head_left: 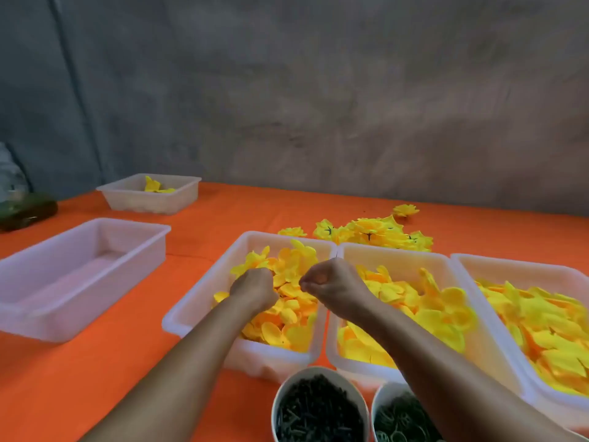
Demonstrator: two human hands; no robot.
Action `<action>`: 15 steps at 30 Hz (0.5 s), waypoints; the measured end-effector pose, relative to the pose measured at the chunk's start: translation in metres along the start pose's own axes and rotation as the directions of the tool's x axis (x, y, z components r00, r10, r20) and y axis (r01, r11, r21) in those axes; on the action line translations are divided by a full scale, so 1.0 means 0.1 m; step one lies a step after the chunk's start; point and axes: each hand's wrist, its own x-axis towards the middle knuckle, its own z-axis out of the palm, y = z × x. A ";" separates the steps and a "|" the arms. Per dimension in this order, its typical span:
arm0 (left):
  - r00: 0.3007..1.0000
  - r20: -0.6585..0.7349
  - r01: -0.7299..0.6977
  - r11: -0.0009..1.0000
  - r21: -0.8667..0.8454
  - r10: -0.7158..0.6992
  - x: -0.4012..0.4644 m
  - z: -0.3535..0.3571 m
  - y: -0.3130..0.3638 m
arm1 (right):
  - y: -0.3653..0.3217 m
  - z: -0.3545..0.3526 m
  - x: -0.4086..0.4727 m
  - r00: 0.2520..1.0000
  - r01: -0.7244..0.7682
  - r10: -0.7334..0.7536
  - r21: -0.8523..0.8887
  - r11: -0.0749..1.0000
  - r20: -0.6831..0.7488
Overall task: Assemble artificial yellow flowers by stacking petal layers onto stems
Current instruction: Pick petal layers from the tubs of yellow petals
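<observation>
Two cups sit nearest: one [319,409] full of dark stem pieces, the other [403,416] of dark green rings. Just past them, both hands work over the first tray [204,301] of yellow petals [288,314]. The left hand [255,290] is curled down into the pile, apparently gathering a petal layer, though what it holds is hidden. The right hand [334,287] is closed with thumb and fingertips pinching something small; a thin tip shows above the fist, likely a stem, but I cannot be sure.

Those petals look feather-light, thin fabric, soft and floppy, prone to clinging in clumps. My call: lift one by its edge, then thread its centre hole; the stem looks stiff and slim, best pinched low.

Two more trays [398,253] of petals to the right, brighter yellow with orange shading. Beyond, finished flowers [376,232] heaped on the orange cloth [223,212]. Leftward, an empty tray [79,275], and farthest, a small tub [149,194] with a few flowers.
</observation>
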 end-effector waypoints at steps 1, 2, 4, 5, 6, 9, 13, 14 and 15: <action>0.999 0.029 0.018 1.000 -0.010 -0.017 0.00 0.02 0.01 | 0.01 0.04 0.05 1.000 0.007 -0.006 -0.027 1.000 0.017; 0.999 0.034 0.028 0.999 -0.022 -0.027 0.03 0.03 0.03 | 0.02 0.07 0.09 1.000 0.017 -0.016 -0.049 0.999 0.008; 0.992 0.123 0.026 0.999 -0.043 -0.021 0.06 0.06 0.05 | 0.07 0.15 0.14 0.999 0.027 -0.024 -0.103 0.994 0.032; 0.985 0.169 0.029 0.997 -0.065 -0.018 0.08 0.07 0.05 | 0.11 0.21 0.17 0.998 0.034 -0.028 -0.127 0.991 0.048; 0.978 0.209 0.040 0.995 -0.091 -0.020 0.10 0.07 0.04 | 0.15 0.26 0.17 0.998 0.039 -0.031 -0.158 0.987 0.054; 0.967 0.253 0.069 0.980 -0.184 -0.021 0.13 0.09 0.00 | 0.28 0.35 0.15 0.998 0.064 -0.061 -0.225 0.972 0.019; 0.979 0.204 0.050 0.969 -0.242 0.001 0.11 0.18 -0.02 | 0.34 0.39 0.11 0.995 0.062 -0.073 -0.156 0.986 -0.066; 0.980 0.200 0.034 0.968 -0.249 0.017 0.10 0.20 -0.02 | 0.33 0.40 0.11 0.995 0.061 -0.072 -0.145 0.988 -0.072; 0.979 0.200 0.017 0.971 -0.239 0.032 0.09 0.22 -0.02 | 0.34 0.40 0.11 0.994 0.058 -0.069 -0.131 0.990 -0.081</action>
